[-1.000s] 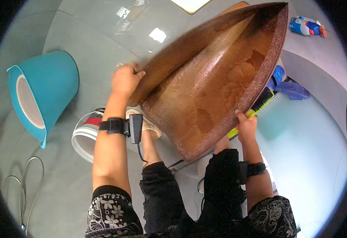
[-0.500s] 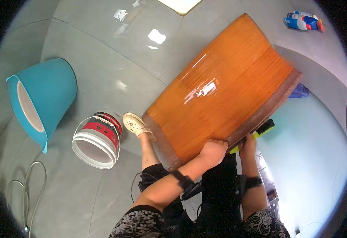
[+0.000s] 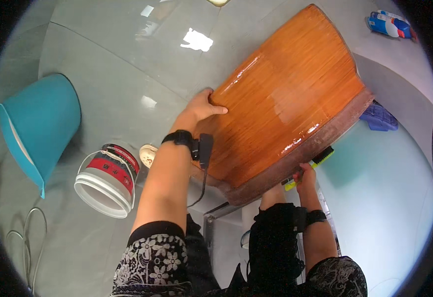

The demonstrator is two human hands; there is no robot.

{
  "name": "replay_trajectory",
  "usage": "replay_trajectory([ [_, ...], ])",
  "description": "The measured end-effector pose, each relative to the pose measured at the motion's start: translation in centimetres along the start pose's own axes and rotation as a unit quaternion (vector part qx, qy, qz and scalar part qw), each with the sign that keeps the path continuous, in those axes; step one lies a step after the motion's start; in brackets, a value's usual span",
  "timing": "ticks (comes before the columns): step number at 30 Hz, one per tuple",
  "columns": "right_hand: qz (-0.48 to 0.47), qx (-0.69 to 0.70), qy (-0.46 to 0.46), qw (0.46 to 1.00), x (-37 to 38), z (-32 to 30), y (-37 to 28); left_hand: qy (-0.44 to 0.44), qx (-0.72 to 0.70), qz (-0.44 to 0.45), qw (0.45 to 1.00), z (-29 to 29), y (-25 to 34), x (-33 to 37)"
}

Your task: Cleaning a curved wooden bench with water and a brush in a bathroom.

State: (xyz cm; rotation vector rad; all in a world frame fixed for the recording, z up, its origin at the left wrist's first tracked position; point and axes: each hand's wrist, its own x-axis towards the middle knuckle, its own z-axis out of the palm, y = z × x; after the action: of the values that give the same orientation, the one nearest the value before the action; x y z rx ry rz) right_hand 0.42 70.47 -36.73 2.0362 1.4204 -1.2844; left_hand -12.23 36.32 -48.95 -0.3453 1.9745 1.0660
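A bent orange mat (image 3: 280, 104);
left hand (image 3: 200, 107) pinches its edge, thumb on top; right hand (image 3: 306, 179) curls by a brush (image 3: 323, 155); cannot tell what it pinches.

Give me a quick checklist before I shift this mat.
1. Left hand on the left edge of the mat: ok, thumb on top.
2. Right hand beside the mat's brown border: ok.
3. Right grip on the black-bristled scrub brush: cannot tell, the handle is partly hidden.
4. Mat dry: not ok, its shine looks wet.
5. White pail with the red band apart from the mat: ok.
6. Cream clog clear of the mat: cannot tell, the left forearm covers part of it.
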Motion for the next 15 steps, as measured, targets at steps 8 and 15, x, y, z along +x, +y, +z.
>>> replay_trajectory([
  [8,-0.076,-0.064,0.007,0.995,1.6,-0.3,-0.7,-0.067,-0.074,-0.143,0.985,1.8,5.7,-2.0],
  [15,-0.188,-0.110,0.019,0.976,-4.6,3.0,0.0,0.023,0.079,-0.017,0.996,-2.0,7.9,-6.0],
])
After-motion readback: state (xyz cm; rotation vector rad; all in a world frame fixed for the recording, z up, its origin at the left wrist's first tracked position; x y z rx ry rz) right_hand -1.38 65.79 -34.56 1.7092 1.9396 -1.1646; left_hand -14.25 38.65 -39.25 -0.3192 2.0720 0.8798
